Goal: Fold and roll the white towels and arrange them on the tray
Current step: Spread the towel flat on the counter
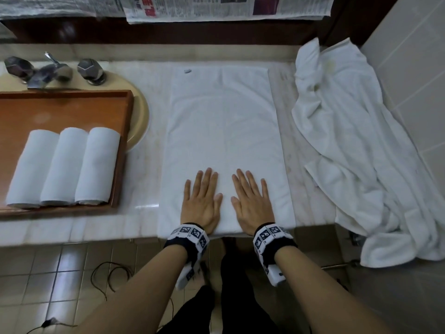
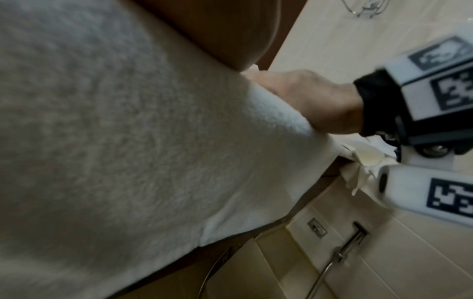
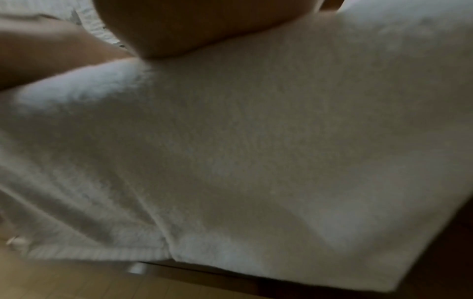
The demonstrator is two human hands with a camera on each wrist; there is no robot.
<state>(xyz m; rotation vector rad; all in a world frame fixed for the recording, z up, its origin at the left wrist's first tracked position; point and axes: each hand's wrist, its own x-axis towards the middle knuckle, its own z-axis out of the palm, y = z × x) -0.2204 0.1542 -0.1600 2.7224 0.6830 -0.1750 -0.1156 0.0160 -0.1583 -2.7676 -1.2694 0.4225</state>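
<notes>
A white towel (image 1: 222, 121) lies folded lengthwise into a flat strip on the marble counter, its near end hanging just over the front edge. My left hand (image 1: 202, 201) and right hand (image 1: 251, 201) rest flat on its near end, side by side, fingers straight. Three rolled white towels (image 1: 65, 165) lie in a row on the wooden tray (image 1: 72, 109) at the left. Both wrist views are filled with blurred towel cloth (image 2: 128, 141) (image 3: 256, 151); the left wrist view also shows my right hand (image 2: 307, 97) on the towel's edge.
A heap of loose white towels (image 1: 356, 145) spills over the counter's right end. The tray sits over a beige basin (image 1: 142, 116) with chrome taps (image 1: 53, 71) behind. Newspaper (image 1: 192, 8) covers the back ledge. Cables lie on the tiled floor (image 1: 72, 273).
</notes>
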